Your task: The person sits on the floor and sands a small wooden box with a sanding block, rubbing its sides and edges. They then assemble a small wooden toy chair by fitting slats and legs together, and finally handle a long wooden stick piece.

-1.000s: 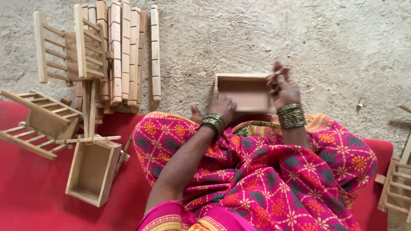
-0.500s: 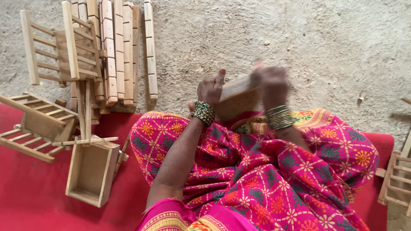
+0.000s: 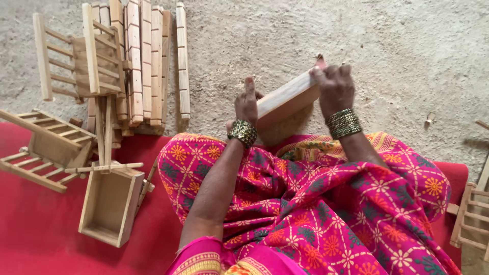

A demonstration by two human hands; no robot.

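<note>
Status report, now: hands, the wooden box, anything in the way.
Left hand and right hand both gripping the wooden box, tilted on edge above the lap. Concrete floor ahead bare. Wooden racks stacked off left.

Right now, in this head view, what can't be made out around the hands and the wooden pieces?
- Wooden box: held on edge, so its inside is turned away; the right hand covers its far end.
- Small pink-red thing above the right hand's fingers: mostly hidden, kind unclear.
- Left hand: its palm side, against the box, is hidden.
- Wooden frame: cut off by the right edge.
- Stacked slatted pieces: cut off by the top edge.
</note>
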